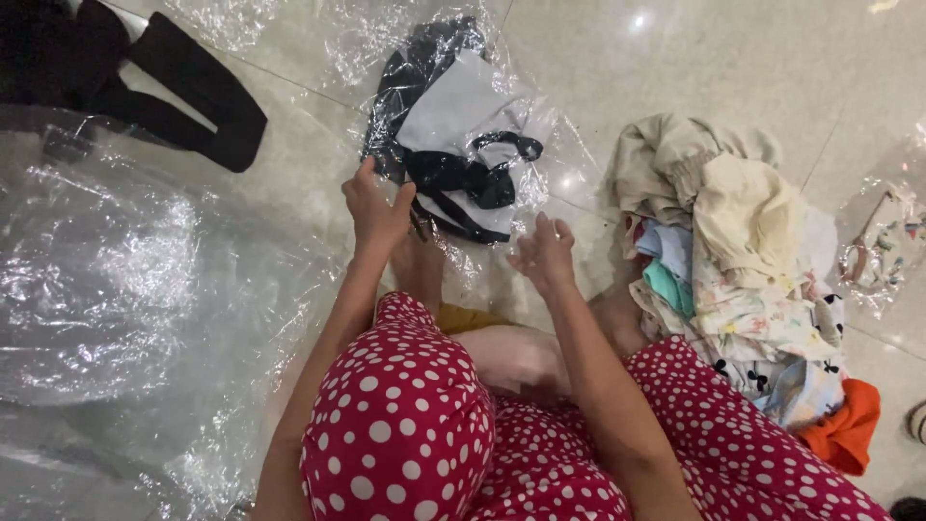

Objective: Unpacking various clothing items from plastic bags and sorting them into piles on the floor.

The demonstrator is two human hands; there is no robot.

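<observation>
floor (733, 58): glossy pale tiles | glare (639, 19): overhead light

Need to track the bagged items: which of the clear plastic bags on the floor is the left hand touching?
The left hand grips the clear bag holding grey-and-black clothes, straight ahead. The large clear plastic sheet on the left and the small bagged patterned item far right lie untouched.

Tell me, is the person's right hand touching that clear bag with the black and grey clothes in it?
Apart. In the head view the right hand hangs open with bare floor between its fingertips and the clear bag; only the left hand grips the bag's lower edge.
</observation>
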